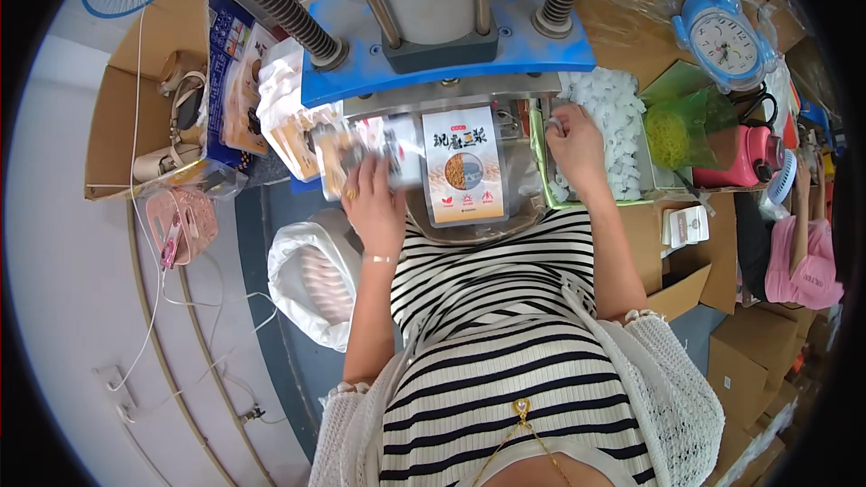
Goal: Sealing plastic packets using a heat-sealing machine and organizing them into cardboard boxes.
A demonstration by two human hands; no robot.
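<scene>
A printed white and orange pouch lies flat below the press, its top edge near the metal plate. To its left, my left hand has its fingers closed on another pouch; that pouch and my fingertips are smeared by motion. More printed pouches overlap just left of this hand. My right hand is over the left side of a green-edged box of small white plastic pieces. Its thumb and forefinger are pinched around one small white plastic piece, whose exact shape is hidden.
The press's blue plate with spring posts stands ahead. At right are a green bin, a blue alarm clock and cardboard boxes. A white-lined bin, a pink basket and an open carton stand at left.
</scene>
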